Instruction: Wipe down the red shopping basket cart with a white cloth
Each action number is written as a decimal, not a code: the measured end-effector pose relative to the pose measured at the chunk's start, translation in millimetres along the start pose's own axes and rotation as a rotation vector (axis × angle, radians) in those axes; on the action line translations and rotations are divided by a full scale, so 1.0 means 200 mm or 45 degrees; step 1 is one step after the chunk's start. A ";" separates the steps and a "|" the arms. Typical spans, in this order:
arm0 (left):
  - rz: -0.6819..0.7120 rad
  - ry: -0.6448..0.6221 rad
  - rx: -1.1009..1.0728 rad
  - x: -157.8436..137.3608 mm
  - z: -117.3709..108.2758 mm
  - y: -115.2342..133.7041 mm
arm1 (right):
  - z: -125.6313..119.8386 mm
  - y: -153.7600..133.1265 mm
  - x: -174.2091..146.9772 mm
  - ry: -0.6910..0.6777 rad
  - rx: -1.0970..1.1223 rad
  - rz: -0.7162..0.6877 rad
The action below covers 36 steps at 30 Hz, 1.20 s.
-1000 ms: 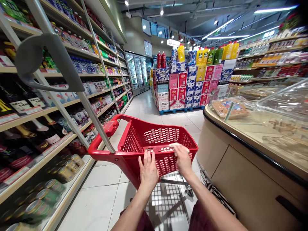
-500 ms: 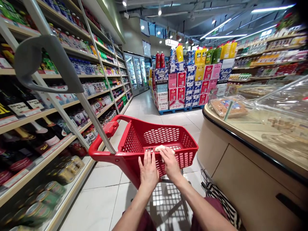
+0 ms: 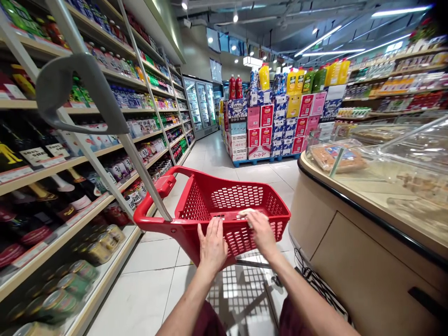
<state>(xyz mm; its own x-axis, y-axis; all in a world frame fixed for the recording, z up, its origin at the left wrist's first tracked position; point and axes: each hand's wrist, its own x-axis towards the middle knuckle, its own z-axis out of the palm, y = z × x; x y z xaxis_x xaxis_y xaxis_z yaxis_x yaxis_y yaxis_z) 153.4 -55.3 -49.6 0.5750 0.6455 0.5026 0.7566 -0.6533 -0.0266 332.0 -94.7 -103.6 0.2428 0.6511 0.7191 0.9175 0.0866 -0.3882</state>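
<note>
In front of me stands a red shopping cart [image 3: 185, 233] with a perforated plastic basket. My left hand [image 3: 213, 243] lies against the basket's near side, its stretched fingers reaching up to the top rim. A small white cloth [image 3: 248, 212] is pressed under the fingers of my right hand [image 3: 262, 231], which closes on it at the near rim, to the right of the left hand. The cloth is mostly hidden by those fingers. At the cart's left end rises a metal pole with a grey loop handle [image 3: 82, 93].
Drink shelves [image 3: 115, 189] with bottles and cans line the left. A rounded display counter [image 3: 336, 242] with packaged food stands close on the right, cables [image 3: 308, 275] at its foot. Ahead are stacked drink cartons [image 3: 266, 126] on a blue pallet and glass-door fridges [image 3: 201, 107].
My right hand has slid to the right along the near rim with the white cloth. The left hand stays on the basket's side, and the view has shifted slightly.
</note>
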 end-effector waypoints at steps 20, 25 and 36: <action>-0.077 -0.014 0.076 0.00 0.03 0.02 | 0.06 -0.05 -0.06 0.172 0.060 -0.033; -0.010 -0.048 0.105 -0.01 0.04 0.00 | 0.07 -0.04 -0.05 0.147 0.138 -0.194; -0.007 -0.033 0.093 -0.02 0.04 0.03 | 0.11 -0.16 -0.02 0.011 0.192 -0.199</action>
<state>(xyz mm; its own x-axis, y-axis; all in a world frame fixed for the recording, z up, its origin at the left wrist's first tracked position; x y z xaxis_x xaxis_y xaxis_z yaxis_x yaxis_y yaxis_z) 158.0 -57.9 -58.8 0.5778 0.6597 0.4806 0.7799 -0.6198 -0.0869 295.6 -82.3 -107.1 0.1043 0.6143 0.7821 0.8870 0.2982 -0.3525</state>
